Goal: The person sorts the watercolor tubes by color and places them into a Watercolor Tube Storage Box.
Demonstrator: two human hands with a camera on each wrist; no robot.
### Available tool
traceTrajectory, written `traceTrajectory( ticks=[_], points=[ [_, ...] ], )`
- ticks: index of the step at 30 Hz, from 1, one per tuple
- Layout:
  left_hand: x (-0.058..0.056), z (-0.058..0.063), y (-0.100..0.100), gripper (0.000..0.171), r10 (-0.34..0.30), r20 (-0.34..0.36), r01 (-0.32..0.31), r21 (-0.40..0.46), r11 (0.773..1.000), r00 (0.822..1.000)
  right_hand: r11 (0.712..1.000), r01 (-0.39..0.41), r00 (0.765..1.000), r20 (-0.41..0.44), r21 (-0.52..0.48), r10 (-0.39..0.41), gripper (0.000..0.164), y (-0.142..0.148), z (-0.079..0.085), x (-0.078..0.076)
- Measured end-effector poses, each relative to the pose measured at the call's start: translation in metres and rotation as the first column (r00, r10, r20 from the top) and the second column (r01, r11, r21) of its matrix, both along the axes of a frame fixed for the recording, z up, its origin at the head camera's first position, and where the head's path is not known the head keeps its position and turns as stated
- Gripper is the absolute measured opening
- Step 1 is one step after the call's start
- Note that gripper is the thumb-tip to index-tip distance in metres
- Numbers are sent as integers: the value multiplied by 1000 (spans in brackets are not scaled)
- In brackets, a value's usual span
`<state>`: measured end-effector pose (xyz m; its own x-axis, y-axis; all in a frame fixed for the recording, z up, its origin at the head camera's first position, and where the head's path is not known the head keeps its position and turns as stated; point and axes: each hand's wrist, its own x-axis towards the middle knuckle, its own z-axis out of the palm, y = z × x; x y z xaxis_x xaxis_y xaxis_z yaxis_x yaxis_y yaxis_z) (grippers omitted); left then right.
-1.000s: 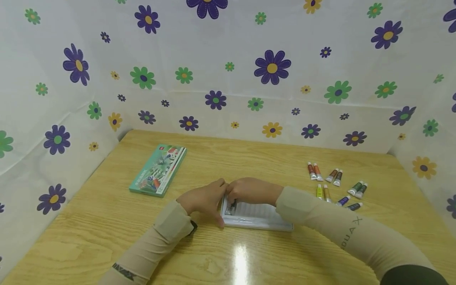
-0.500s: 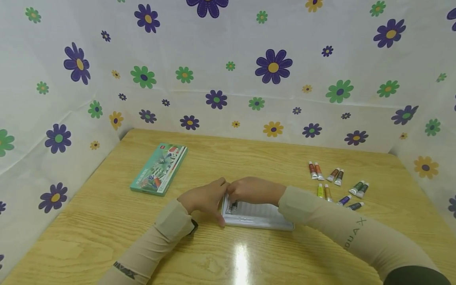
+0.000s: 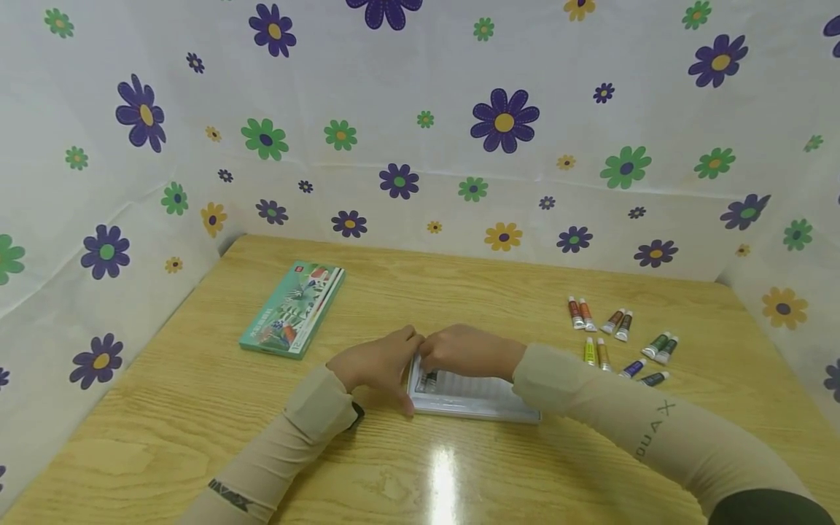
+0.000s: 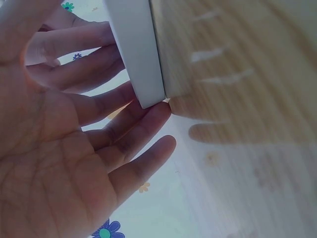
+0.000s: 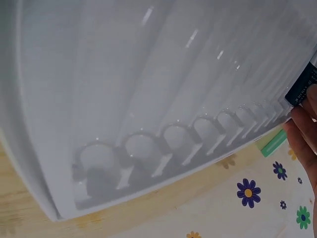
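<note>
White ribbed plastic tray [image 3: 475,410]: mid-way along the yellowish wood-grain surface [image 3: 341,467], between both hands; most slots look bare.
Flat teal box with printed pictures [image 3: 292,310]: left of the tray and farther back, well apart from it.
Left hand [image 3: 377,364]: spread, gripping nothing; fingers touch the tray's left end, probably steadying it.
Dark-labelled paint tube with silvery end [image 5: 301,85]: at the tray's left end; whether it is fully seated, I cannot tell.
Right hand [image 3: 469,350]: pinching that tube between thumb and fingers.
Ten small loose paint tubes in various colours [image 3: 589,351]: in pairs, right of the tray.
Step in hand: apparently fitting the tube into its slot.
Next move: likely calls for pressing it level, letting go, then reaching rightward for another.
</note>
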<state>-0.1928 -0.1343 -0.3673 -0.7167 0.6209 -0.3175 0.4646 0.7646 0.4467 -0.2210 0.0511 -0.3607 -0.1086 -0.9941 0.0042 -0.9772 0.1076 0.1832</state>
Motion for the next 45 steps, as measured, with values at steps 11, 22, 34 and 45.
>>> traceTrajectory(
  ticks=[11, 22, 34, 45],
  points=[
    [-1, -4, 0, 101, 25, 1, -25, 7, 1000, 1000, 984, 146, 976, 180, -101, -126, 15, 18, 17, -10],
    [-1, -4, 2, 100, 55, 12, -55, -6, 998, 998, 913, 268, 962, 139, -307, -235, 17, 75, 46, -20],
    [-2, -5, 2, 104, 47, -3, -47, -20, 999, 999, 802, 534, 844, 223, -267, -488, 18, 162, 37, -43],
    [-7, 0, 11, 104, 13, -4, -14, -92, 996, 1000, 713, 691, 707, 315, -116, -633, 19, 200, 22, -60]
  ],
)
